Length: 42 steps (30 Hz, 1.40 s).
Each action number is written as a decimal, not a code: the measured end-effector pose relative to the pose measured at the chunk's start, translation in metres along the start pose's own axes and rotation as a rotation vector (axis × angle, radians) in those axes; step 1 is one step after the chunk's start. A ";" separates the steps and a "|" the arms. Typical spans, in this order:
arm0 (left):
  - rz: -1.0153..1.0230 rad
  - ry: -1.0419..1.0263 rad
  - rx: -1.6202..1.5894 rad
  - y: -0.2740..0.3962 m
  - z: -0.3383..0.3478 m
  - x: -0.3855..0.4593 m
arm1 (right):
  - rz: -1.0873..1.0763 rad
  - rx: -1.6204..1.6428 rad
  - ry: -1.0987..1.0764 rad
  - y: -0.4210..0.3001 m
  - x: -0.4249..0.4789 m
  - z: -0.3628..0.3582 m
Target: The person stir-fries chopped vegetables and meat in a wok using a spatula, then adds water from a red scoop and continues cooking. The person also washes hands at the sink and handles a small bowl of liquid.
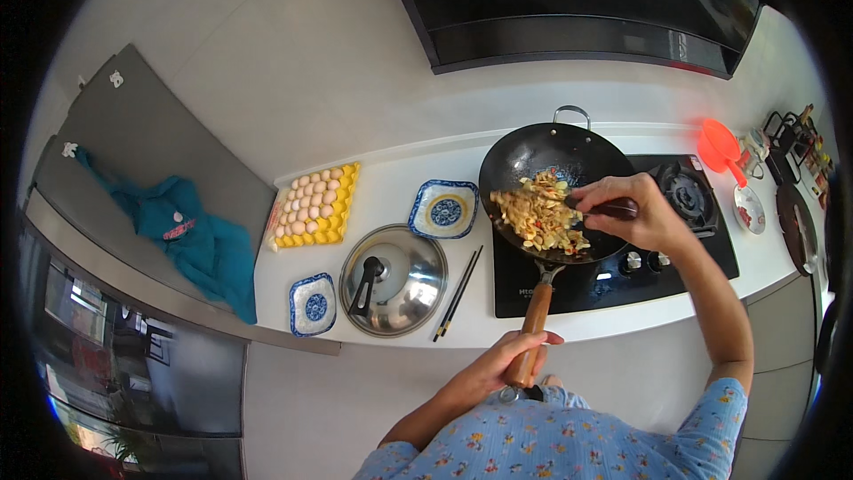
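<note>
My left hand [504,361] is wrapped around the wooden handle [537,310] of a black wok [526,147]. The wok sits over the left side of a black glass gas hob [553,297]. Chopped food [541,217], yellowish with red bits, lies heaped in the wok's near half. Above it my right hand [623,208] grips the dark handle of a spatula [618,209]. The blade end of the spatula is down among the food and hard to make out.
Left of the hob are black chopsticks [458,293], a steel lid [413,287], two blue-patterned dishes [430,230] [300,327], and a yellow egg tray [341,213]. A red strainer [718,147] and small bowl [750,210] stand right. A range hood [573,40] overhangs the back.
</note>
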State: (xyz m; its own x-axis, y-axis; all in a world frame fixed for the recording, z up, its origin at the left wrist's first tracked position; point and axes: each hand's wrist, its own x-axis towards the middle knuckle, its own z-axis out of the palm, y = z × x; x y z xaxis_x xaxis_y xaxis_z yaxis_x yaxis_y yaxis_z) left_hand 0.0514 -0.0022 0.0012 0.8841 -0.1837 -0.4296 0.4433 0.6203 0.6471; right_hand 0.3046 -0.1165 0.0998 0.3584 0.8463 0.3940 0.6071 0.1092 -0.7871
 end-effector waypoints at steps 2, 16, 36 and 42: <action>-0.004 -0.004 0.040 0.001 0.001 -0.001 | -0.013 -0.067 -0.114 -0.044 0.001 -0.014; -0.014 -0.013 -0.028 -0.004 -0.009 0.002 | 0.088 -0.259 -0.061 -0.040 0.019 -0.008; -0.048 -0.047 -0.019 0.002 -0.008 0.001 | 0.408 0.118 0.821 0.064 -0.012 -0.062; -0.035 -0.044 -0.024 0.001 -0.011 -0.001 | 0.314 0.152 0.494 0.028 -0.002 -0.042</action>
State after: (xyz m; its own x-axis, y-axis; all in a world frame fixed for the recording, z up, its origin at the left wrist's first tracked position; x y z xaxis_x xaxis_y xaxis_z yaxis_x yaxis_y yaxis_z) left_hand 0.0490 0.0073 -0.0049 0.8740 -0.2386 -0.4232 0.4709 0.6306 0.6169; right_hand 0.3509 -0.1374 0.0970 0.8133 0.5118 0.2769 0.3240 -0.0029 -0.9461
